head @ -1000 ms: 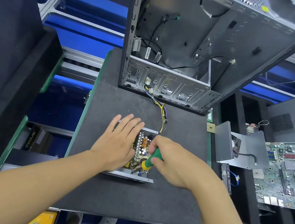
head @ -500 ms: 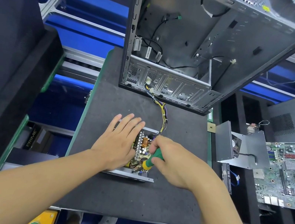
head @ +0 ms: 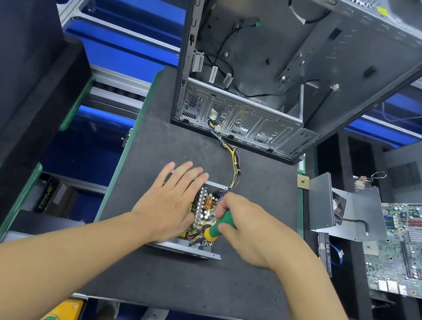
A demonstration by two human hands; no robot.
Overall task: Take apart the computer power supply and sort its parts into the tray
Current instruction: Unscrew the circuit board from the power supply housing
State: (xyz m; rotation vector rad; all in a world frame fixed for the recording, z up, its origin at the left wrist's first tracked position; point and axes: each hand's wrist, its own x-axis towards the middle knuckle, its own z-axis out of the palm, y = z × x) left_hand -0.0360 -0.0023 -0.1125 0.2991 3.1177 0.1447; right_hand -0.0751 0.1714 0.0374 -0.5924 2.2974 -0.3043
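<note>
The power supply (head: 202, 214) lies open-topped on the dark table (head: 184, 281), about midway between the left and right edges and nearer the front edge than the case (head: 277, 59) that stands at the back. Its board shows a copper coil and pale heat-sink fins between the two hands. The left hand (head: 169, 203) rests flat on the unit's left part, fingers spread and pointing toward the back edge — nothing gripped. The right hand (head: 248, 230) is clamped around a screwdriver (head: 218, 226) with a green and yellow handle; the shaft slants down toward the unit's front wall, its tip hidden among the parts. A bundle of yellow, black and purple wires (head: 234, 161) runs from the unit's back right corner into the bottom of the case.

Just off the right edge sits the black foam tray (head: 343, 293) — in it a grey metal cover (head: 354, 212) with a fan, a motherboard (head: 412, 249) to its right, and a flat drive with a blue cable just beside the cover's front.
</note>
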